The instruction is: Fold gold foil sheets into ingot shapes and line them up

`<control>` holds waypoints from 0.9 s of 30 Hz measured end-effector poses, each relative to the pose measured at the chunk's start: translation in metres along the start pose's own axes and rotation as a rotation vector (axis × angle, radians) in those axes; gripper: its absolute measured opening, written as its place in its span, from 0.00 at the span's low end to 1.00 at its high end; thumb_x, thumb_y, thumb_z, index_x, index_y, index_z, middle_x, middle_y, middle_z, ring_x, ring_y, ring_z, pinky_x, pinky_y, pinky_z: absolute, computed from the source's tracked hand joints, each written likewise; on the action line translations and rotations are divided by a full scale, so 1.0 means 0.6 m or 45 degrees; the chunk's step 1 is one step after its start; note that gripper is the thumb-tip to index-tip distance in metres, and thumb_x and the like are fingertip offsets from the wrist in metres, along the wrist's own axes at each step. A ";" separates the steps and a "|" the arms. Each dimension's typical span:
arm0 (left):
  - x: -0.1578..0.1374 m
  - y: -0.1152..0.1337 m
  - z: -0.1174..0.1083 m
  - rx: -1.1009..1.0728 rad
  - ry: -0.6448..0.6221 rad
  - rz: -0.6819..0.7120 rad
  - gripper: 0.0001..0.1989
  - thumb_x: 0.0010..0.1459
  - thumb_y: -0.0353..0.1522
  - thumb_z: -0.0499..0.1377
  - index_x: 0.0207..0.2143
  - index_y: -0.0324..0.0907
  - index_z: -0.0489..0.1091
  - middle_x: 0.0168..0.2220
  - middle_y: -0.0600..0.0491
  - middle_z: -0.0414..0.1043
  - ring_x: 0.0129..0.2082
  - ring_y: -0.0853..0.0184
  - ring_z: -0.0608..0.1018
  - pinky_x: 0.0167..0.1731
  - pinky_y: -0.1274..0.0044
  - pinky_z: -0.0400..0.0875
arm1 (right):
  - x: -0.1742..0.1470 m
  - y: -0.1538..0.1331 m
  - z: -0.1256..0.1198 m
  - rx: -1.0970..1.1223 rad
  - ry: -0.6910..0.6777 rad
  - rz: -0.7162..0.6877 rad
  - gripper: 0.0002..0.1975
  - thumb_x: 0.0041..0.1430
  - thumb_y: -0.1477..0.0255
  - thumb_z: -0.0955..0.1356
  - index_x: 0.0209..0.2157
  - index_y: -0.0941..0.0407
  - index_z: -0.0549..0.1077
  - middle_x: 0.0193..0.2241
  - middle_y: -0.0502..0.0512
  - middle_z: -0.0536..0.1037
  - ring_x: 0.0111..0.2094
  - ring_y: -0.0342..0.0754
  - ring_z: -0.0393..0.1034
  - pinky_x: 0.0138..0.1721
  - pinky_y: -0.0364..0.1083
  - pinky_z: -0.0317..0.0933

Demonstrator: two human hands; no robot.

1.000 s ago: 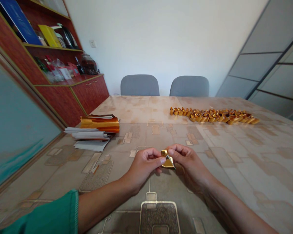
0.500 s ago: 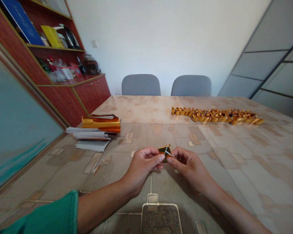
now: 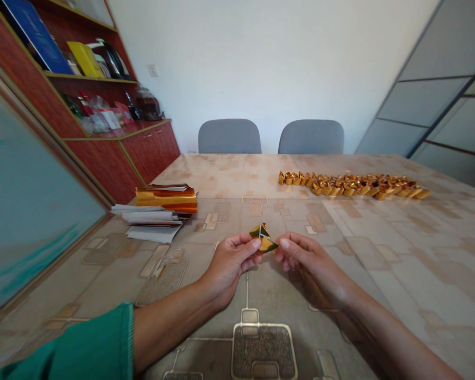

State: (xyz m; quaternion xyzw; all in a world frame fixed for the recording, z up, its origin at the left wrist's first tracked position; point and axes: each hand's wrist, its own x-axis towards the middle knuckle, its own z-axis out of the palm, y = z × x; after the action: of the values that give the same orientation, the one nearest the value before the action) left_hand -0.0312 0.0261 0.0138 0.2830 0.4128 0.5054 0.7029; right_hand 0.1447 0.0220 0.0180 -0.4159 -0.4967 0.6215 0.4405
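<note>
A small piece of folded gold foil paper (image 3: 267, 244) with thin pale lines across it is held up above the table. My left hand (image 3: 234, 261) pinches its left side between thumb and fingers. On the other side, my right hand (image 3: 306, 256) has its thumb and fingers closed at the paper's pointed right corner. Part of the paper is hidden behind my left thumb.
Farther back on the right lie rows of folded gold paper pieces (image 3: 352, 186). To the left is a stack of gold and grey-white paper sheets (image 3: 166, 200). Two grey chairs (image 3: 229, 136) stand behind the patterned table (image 3: 221, 177).
The paper has turned and now shows a pointed corner toward the right. My right hand has slid outward from its middle to that corner; my left hand keeps its pinch.
</note>
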 end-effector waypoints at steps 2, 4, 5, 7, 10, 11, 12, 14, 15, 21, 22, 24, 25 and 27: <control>-0.002 -0.001 0.002 -0.001 0.003 0.000 0.17 0.40 0.34 0.76 0.28 0.37 0.72 0.27 0.56 0.76 0.25 0.76 0.75 0.30 0.82 0.72 | 0.000 0.002 0.002 -0.112 0.020 -0.053 0.19 0.52 0.54 0.75 0.27 0.55 0.74 0.22 0.49 0.71 0.23 0.43 0.59 0.26 0.44 0.53; -0.004 -0.003 0.002 0.024 0.000 0.012 0.18 0.40 0.34 0.76 0.28 0.37 0.71 0.27 0.56 0.75 0.24 0.76 0.75 0.28 0.83 0.70 | 0.001 0.008 0.005 -0.176 0.052 -0.103 0.17 0.52 0.55 0.75 0.25 0.55 0.74 0.20 0.47 0.68 0.22 0.43 0.56 0.23 0.44 0.49; -0.005 -0.005 0.001 0.045 -0.006 0.022 0.18 0.40 0.35 0.75 0.28 0.37 0.71 0.26 0.57 0.75 0.23 0.76 0.74 0.27 0.83 0.69 | 0.002 0.011 0.006 -0.190 0.077 -0.132 0.17 0.53 0.56 0.75 0.25 0.54 0.73 0.20 0.47 0.67 0.21 0.42 0.54 0.23 0.44 0.48; -0.004 -0.007 -0.002 0.085 -0.026 0.040 0.18 0.41 0.36 0.75 0.27 0.38 0.71 0.26 0.56 0.74 0.23 0.76 0.74 0.26 0.83 0.68 | 0.002 0.017 0.009 -0.215 0.109 -0.178 0.17 0.54 0.56 0.74 0.24 0.54 0.72 0.20 0.47 0.66 0.21 0.42 0.54 0.23 0.44 0.47; -0.001 -0.008 -0.007 0.138 -0.049 0.081 0.17 0.43 0.37 0.73 0.27 0.38 0.71 0.25 0.55 0.74 0.23 0.75 0.73 0.25 0.82 0.67 | 0.001 0.018 0.009 -0.237 0.086 -0.190 0.17 0.55 0.57 0.73 0.25 0.55 0.72 0.21 0.48 0.67 0.23 0.43 0.55 0.24 0.44 0.48; 0.000 -0.008 -0.007 0.167 -0.053 0.107 0.16 0.44 0.38 0.73 0.28 0.37 0.71 0.25 0.55 0.74 0.23 0.75 0.73 0.25 0.82 0.66 | 0.000 0.016 0.008 -0.230 0.055 -0.175 0.16 0.55 0.57 0.73 0.26 0.55 0.72 0.21 0.48 0.67 0.24 0.44 0.56 0.25 0.44 0.48; 0.000 -0.007 -0.007 0.203 -0.059 0.138 0.16 0.45 0.38 0.72 0.28 0.37 0.72 0.25 0.55 0.73 0.22 0.75 0.72 0.25 0.82 0.66 | 0.000 0.013 0.008 -0.216 0.021 -0.159 0.16 0.55 0.56 0.73 0.28 0.54 0.73 0.22 0.48 0.68 0.24 0.44 0.57 0.25 0.45 0.49; -0.001 -0.007 -0.006 0.286 -0.079 0.209 0.15 0.47 0.38 0.71 0.29 0.37 0.73 0.26 0.55 0.73 0.23 0.75 0.72 0.24 0.82 0.66 | -0.001 0.009 0.009 -0.165 -0.009 -0.154 0.15 0.54 0.57 0.74 0.31 0.54 0.73 0.24 0.48 0.69 0.25 0.45 0.58 0.27 0.45 0.50; -0.002 -0.007 -0.005 0.324 -0.095 0.239 0.14 0.47 0.38 0.70 0.29 0.37 0.73 0.27 0.54 0.73 0.24 0.74 0.72 0.25 0.81 0.67 | -0.001 0.008 0.011 -0.135 -0.010 -0.163 0.15 0.53 0.57 0.74 0.32 0.53 0.73 0.25 0.48 0.70 0.26 0.45 0.59 0.27 0.45 0.51; -0.011 -0.008 0.000 0.402 -0.075 0.376 0.14 0.51 0.38 0.68 0.33 0.40 0.71 0.30 0.55 0.72 0.26 0.71 0.72 0.25 0.80 0.68 | 0.002 0.021 0.023 -0.014 0.078 -0.208 0.13 0.56 0.60 0.74 0.28 0.54 0.71 0.26 0.49 0.70 0.27 0.45 0.61 0.30 0.46 0.53; -0.012 -0.007 0.000 0.405 -0.044 0.422 0.13 0.52 0.38 0.68 0.33 0.41 0.69 0.29 0.56 0.71 0.26 0.72 0.72 0.25 0.81 0.68 | 0.002 0.023 0.024 -0.020 0.105 -0.220 0.13 0.56 0.60 0.74 0.28 0.54 0.71 0.26 0.49 0.70 0.27 0.45 0.60 0.29 0.45 0.53; -0.013 -0.005 0.000 0.422 -0.016 0.497 0.12 0.54 0.38 0.66 0.32 0.41 0.69 0.26 0.58 0.69 0.23 0.73 0.70 0.24 0.81 0.67 | 0.002 0.022 0.026 -0.046 0.143 -0.250 0.14 0.55 0.60 0.74 0.27 0.54 0.70 0.24 0.48 0.68 0.26 0.45 0.59 0.29 0.45 0.53; -0.013 -0.004 -0.001 0.437 -0.021 0.511 0.11 0.55 0.38 0.65 0.32 0.41 0.69 0.25 0.58 0.68 0.22 0.73 0.69 0.24 0.81 0.67 | 0.001 0.021 0.027 -0.061 0.155 -0.264 0.15 0.55 0.60 0.74 0.26 0.53 0.70 0.23 0.47 0.68 0.26 0.45 0.59 0.28 0.45 0.52; -0.013 -0.004 -0.001 0.468 -0.048 0.503 0.10 0.55 0.38 0.65 0.31 0.40 0.70 0.24 0.57 0.68 0.22 0.73 0.69 0.23 0.81 0.66 | -0.001 0.018 0.030 -0.089 0.162 -0.286 0.14 0.55 0.60 0.73 0.26 0.53 0.69 0.23 0.47 0.67 0.26 0.45 0.59 0.28 0.45 0.53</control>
State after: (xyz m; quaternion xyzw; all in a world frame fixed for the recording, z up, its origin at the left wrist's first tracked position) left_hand -0.0316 0.0180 0.0138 0.4902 0.4212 0.5440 0.5351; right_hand 0.1265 0.0157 0.0104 -0.4115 -0.5325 0.5229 0.5231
